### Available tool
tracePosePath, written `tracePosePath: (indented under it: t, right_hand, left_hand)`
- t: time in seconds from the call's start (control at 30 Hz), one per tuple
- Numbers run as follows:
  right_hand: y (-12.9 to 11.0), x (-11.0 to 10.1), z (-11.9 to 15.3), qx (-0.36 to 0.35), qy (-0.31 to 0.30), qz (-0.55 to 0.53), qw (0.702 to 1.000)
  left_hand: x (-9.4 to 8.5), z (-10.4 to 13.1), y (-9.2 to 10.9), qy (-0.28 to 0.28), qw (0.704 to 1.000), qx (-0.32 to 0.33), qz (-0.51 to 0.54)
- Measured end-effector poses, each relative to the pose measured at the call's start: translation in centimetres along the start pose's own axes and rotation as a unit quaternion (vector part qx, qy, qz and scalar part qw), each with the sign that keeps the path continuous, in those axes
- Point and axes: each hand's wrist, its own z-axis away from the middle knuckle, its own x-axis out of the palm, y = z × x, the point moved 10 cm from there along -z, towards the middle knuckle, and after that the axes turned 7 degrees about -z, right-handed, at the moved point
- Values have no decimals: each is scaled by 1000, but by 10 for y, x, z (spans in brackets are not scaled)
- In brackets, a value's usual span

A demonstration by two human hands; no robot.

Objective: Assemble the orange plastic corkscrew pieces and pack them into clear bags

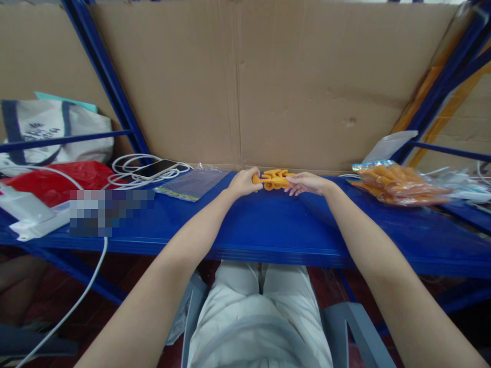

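Near the back of the blue shelf (268, 225) an orange plastic toy (275, 179) with rounded, wheel-like parts is held between both hands. Its left end sits in my left hand (244, 183), with the fingers closed round it. At the right end, the thumb and index finger of my right hand (306, 183) pinch the toy, while the other fingers hang loosely below. Small details of the toy are too blurred to make out, and my fingers hide both ends.
Right of my hands lies a clear bag of orange pieces (399, 184). To the left are a flat plastic bag (194, 184), a phone (155, 169) on coiled white cable, a red bag (65, 176) and a power strip (46, 220). Cardboard (268, 87) stands behind.
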Motion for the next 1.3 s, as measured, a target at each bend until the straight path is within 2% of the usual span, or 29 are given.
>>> tracePosePath:
  t: [0.47, 0.83, 0.97, 1.1, 1.2, 1.3]
  right_hand:
    - [2, 5, 2, 44, 34, -23, 998]
    - [-15, 1, 3, -20, 105, -122, 987]
    - [-22, -13, 8, -55, 178, -176, 967]
    - [-27, -43, 14, -114, 275, -189, 936]
    - [-26, -68, 18, -153, 352, -135, 914]
    - [-27, -86, 26, -162, 429, 1, 889]
  left_hand:
    - [0, 1, 1, -6, 1000, -12, 6]
    - [8, 0, 0, -17, 1000, -2, -7]
    - [9, 1, 0, -21, 999, -22, -11]
    - [18, 2, 0, -67, 997, -26, -16]
    - [27, 3, 5, -95, 995, 12, -23]
    - [34, 3, 15, -112, 991, 63, -25]
